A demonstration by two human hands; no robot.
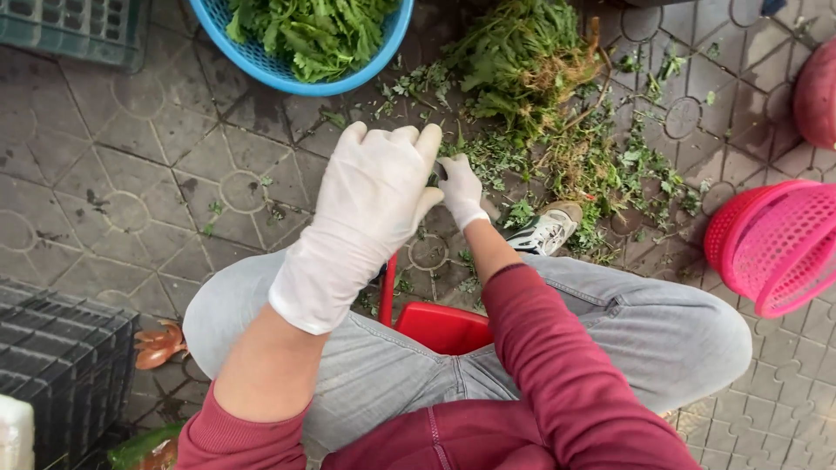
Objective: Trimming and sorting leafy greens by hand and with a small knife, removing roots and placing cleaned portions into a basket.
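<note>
While raised, both gloved hands [409, 187] meet, fingers curled.

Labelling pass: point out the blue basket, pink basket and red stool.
blue basket [344, 84], head view, lower rim
pink basket [775, 252], head view, mesh side wall
red stool [444, 329], head view, seat between the knees

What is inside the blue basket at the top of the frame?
The blue basket holds loose leafy greens, heaped to its rim. Its bottom is covered by them, and the far side is cut off by the frame.
</note>
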